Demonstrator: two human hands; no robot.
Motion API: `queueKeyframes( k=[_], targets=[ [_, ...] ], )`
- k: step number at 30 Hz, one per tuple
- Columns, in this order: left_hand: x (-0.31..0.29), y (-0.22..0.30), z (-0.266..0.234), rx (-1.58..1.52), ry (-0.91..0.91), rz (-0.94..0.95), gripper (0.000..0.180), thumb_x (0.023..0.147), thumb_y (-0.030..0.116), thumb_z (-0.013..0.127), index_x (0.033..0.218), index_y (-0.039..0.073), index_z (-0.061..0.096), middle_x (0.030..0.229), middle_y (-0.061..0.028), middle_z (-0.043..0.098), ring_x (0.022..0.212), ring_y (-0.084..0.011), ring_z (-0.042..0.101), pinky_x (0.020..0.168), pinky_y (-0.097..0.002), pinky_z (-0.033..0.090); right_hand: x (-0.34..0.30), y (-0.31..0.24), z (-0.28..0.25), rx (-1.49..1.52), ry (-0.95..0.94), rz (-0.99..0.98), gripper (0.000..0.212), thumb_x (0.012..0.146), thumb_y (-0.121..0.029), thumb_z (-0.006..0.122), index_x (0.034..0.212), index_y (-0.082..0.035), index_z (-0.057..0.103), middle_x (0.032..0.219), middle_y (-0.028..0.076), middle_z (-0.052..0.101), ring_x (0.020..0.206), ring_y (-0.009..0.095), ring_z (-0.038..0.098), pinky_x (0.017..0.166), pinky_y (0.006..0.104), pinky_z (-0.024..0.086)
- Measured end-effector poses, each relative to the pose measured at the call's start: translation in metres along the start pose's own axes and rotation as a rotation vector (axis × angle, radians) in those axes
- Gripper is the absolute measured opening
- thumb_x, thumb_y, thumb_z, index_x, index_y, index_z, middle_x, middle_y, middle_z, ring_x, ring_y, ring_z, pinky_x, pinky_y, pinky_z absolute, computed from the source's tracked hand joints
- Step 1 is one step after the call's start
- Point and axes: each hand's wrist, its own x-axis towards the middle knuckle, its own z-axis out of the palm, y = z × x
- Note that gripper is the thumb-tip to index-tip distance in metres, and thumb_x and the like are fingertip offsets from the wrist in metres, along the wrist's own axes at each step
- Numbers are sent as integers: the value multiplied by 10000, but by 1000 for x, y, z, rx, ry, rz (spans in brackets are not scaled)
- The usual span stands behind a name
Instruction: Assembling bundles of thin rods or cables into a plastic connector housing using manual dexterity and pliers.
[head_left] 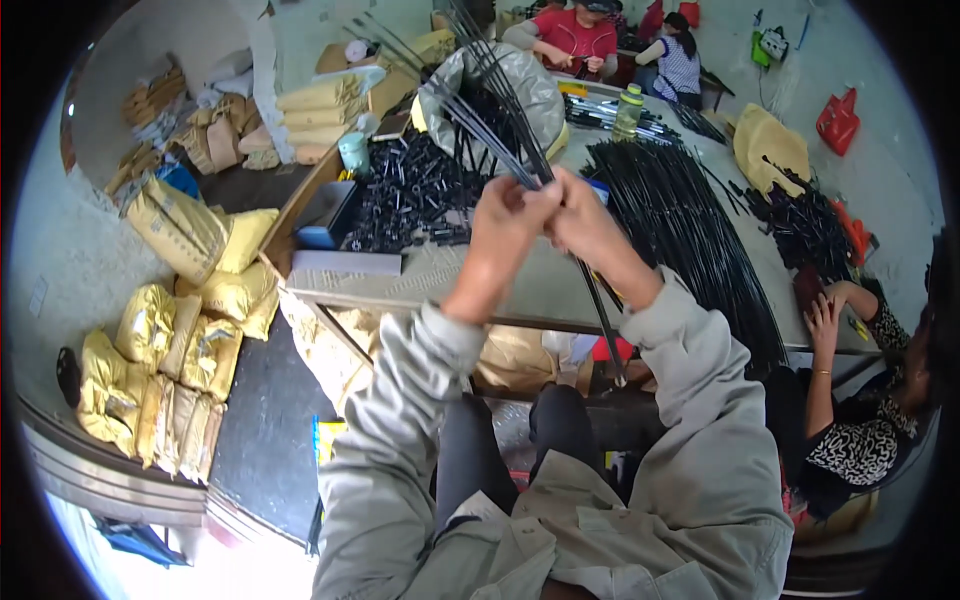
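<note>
My left hand (pixel 502 232) and my right hand (pixel 588 222) are close together over the table's near edge. Both have their fingers closed around a bundle of long, thin black rods (pixel 528 150). The rods fan out toward the far side, and a few ends point down past my right wrist. Behind the bundle is a container lined with a clear plastic bag (pixel 545 88), with black pieces in it. A heap of small black parts (pixel 412 190) lies left of the container. To the right, many similar black rods (pixel 690 235) are spread on the table.
A blue box (pixel 325 222) and a light-blue cup (pixel 354 152) stand at left. A bottle (pixel 627 112) stands behind the rods. Yellow sacks (pixel 150 325) fill the left floor. A co-worker (pixel 860 420) sits at right; others work at the far end.
</note>
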Motion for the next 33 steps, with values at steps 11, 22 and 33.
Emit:
queueKeyframes(
  k=[11, 22, 33],
  targets=[
    [12, 4, 5, -459, -172, -150, 252, 894, 137, 463, 1054, -54, 500, 998, -184, 602, 893, -238, 611, 739, -308, 508, -109, 7, 5, 653, -231, 371, 262, 890, -151, 475, 1110, -21, 415, 648, 35, 489, 459, 86, 479, 403, 198, 357],
    [2, -8, 0, -479, -318, -170, 288, 880, 20, 437, 1160, -40, 464, 1138, -205, 542, 1042, -267, 552, 835, -339, 488, -92, 12, 14, 794, 31, 227, 198, 916, -189, 460, 1016, -18, 471, 750, 69, 579, 535, 111, 562, 491, 202, 454],
    [-6, -19, 20, -564, -276, -188, 295, 884, 33, 460, 1173, -22, 455, 1152, -199, 531, 1081, -269, 524, 870, -352, 467, -86, 19, 4, 458, 156, 15, 171, 892, -153, 516, 883, 16, 538, 723, 29, 590, 640, 58, 581, 520, 188, 455]
  ],
)
